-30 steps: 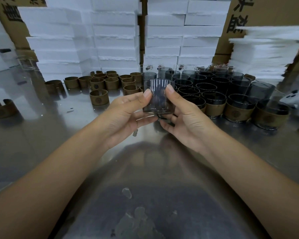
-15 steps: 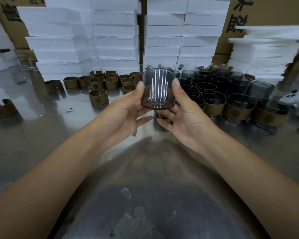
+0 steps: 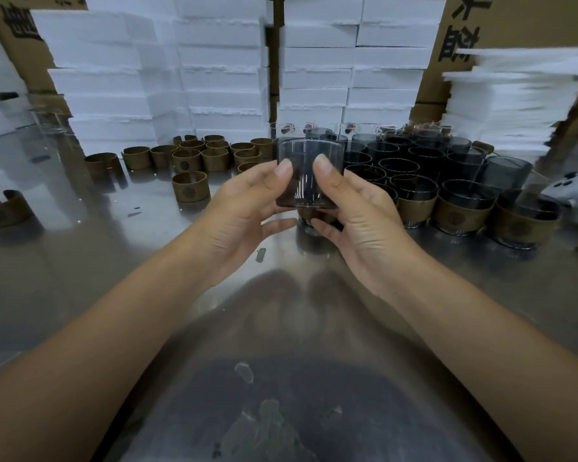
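Packing bench: steel table (image 3: 80, 268), reflective, scuffed near the person. At 12 o'clock, stacked white foam blocks (image 3: 214, 61) with cartons (image 3: 531, 28) behind. Loose foam sheets (image 3: 521, 105) are piled at 2 o'clock.

Stock on the table: open brown sleeves (image 3: 191, 194) grouped at 11 o'clock, one stray at 9 o'clock by the edge. Dark glasses (image 3: 397, 161) are crowded at 1 o'clock, and their front row (image 3: 457, 211) already wears sleeves. A white handheld device (image 3: 569, 191) lies at 3 o'clock, type unclear.

Subject: one bare glass (image 3: 309, 181), upright, mouth up, held clear of the table at 12 o'clock from the person, just in front of the crowd. The left hand (image 3: 244, 211) and right hand (image 3: 361, 225) share it. Each thumb presses the near wall, and the fingers curl under the base. The dark tint hides any contact on the far wall.

Judgement: the raised, two-handed, thumbs-forward hold reads as checking or turning the wall before a sleeve goes on. Neither hand has a sleeve. Sleeves to the left and sleeved pieces to the right suggest work passing left to right, each supply within one hand's reach.

Risk: the wall is smooth and the grip light. A slip would drop the glass onto whatever stands just beneath it, apparently another glass.
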Demonstrator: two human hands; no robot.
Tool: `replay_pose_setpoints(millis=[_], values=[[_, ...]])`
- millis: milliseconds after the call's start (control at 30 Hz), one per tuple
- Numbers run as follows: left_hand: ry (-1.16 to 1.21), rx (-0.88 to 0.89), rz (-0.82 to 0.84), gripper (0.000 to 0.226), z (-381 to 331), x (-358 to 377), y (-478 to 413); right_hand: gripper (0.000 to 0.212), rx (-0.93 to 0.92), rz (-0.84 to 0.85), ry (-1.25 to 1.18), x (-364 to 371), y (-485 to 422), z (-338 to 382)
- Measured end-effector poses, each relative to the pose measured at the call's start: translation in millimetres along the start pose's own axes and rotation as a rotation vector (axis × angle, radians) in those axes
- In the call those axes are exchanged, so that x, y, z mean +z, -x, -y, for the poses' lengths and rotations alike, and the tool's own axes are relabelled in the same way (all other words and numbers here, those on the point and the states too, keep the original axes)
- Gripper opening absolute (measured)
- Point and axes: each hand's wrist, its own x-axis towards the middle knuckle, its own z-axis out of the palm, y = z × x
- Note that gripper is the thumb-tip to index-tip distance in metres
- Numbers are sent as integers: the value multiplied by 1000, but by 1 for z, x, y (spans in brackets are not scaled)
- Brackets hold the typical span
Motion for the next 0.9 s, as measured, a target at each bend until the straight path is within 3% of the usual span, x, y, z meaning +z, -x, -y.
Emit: replay_pose_setpoints(millis=[133, 400, 567, 767, 900], values=[[15, 68, 11, 75, 0, -2, 0, 56, -11, 34, -10, 1, 2, 2], [89, 52, 33, 67, 3, -7, -3, 70, 65, 22, -127, -2, -2, 5], [81, 34, 89, 61, 2, -9, -3, 39, 98, 48, -201, -6, -5, 5], [58, 17, 62, 50, 1, -9, -2, 55, 108, 70, -170, -6, -4, 3], [-59, 34, -65, 53, 0, -5, -3, 37, 143, 80, -191, -4, -5, 1]])
